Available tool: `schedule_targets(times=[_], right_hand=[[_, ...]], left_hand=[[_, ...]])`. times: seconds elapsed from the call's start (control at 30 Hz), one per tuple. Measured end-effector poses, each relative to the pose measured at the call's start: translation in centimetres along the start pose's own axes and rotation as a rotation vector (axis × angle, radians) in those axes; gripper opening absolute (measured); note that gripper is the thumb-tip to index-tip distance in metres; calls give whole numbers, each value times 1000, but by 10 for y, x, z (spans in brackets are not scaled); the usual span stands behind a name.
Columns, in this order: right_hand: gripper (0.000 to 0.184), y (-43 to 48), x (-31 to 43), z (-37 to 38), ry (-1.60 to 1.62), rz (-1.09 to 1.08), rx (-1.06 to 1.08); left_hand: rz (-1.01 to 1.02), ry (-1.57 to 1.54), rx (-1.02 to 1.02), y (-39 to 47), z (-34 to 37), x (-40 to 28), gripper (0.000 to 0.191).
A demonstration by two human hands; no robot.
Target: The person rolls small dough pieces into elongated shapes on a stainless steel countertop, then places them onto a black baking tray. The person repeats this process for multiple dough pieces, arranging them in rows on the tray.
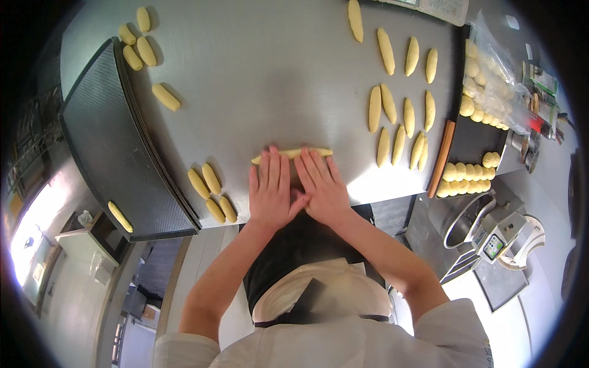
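A long thin strip of yellow dough (294, 153) lies crosswise on the metal worktable (276, 101) near its front edge. Both my hands rest flat on it, fingers pointing away from me: my left hand (272, 193) covers part of its left half, my right hand (324, 186) part of its right half. The thumbs meet between them. Neither hand is closed around the dough. To the right lie several spindle-shaped dough pieces (387, 51). Several shorter dough rolls (210, 178) lie at the front left, and more short rolls (146, 51) at the back left.
Stacked black baking trays (115, 152) stand at the left, with one dough strip (120, 216) on top. A wooden rolling pin (441, 158) lies at the right, beside a dark tray (483, 138) of dough balls partly under clear plastic (501, 78). A mixer (501, 234) stands at the lower right.
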State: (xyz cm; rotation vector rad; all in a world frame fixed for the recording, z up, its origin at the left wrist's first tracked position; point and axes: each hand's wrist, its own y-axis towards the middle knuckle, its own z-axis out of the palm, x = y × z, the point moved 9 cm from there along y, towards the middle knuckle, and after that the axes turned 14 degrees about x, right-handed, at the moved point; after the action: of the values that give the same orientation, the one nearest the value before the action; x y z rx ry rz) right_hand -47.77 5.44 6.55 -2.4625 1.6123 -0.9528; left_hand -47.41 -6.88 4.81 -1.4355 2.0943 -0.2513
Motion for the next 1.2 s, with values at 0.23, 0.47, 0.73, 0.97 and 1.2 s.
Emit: schedule_targets(times=[0.23, 0.47, 0.73, 0.97, 1.2], right_hand=[[71, 175, -66, -98, -179, 176, -468], [76, 96, -32, -43, -255, -187, -58], [73, 66, -18, -13, -187, 148, -101], [70, 209, -74, -114, -98, -19, -528], [78, 23, -16, -13, -60, -110, 23]], left_hand=[[-118, 147, -412, 168, -107, 74, 96], [171, 106, -35, 94, -54, 36, 107], [33, 34, -143, 67, -34, 22, 99], [-202, 166, -161, 211, -117, 91, 93], [219, -95, -123, 26, -38, 1, 105]])
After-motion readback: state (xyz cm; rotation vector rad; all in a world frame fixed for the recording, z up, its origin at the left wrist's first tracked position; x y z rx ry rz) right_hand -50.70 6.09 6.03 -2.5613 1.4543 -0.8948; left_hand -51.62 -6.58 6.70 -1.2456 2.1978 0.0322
